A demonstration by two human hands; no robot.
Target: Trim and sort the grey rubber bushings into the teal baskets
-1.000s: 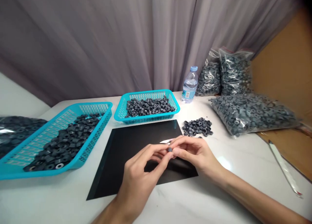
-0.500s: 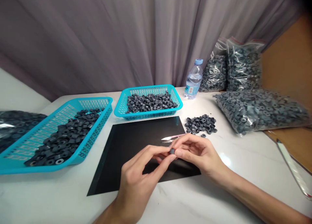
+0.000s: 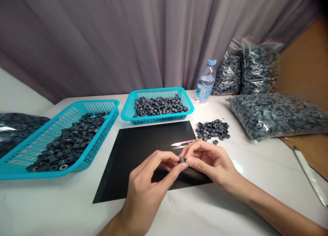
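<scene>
A small dark grey ring-like part (image 3: 182,159) is pinched between the fingertips of both hands, above the black mat (image 3: 138,150). My left hand (image 3: 151,184) grips it from the left with thumb and forefinger. From the right, my right hand (image 3: 210,160) holds it the same way. Thread snips (image 3: 179,144) lie on the mat just behind the right hand, which partly hides their pink handle. Beyond that hand, a loose pile of similar grey parts (image 3: 212,129) lies on the white table, one of them a little apart.
Two turquoise baskets (image 3: 157,119) (image 3: 89,157) of grey parts stand behind and left of the mat. A water bottle (image 3: 205,82) is at the back. Filled plastic bags (image 3: 279,116) (image 3: 260,70) sit at the right, another bag (image 3: 20,130) at far left. A white-handled tool (image 3: 310,176) lies far right.
The grey part has turned slightly between the fingertips and shows more of its side. Both hands keep hold of it. The whole view has shifted a little.
</scene>
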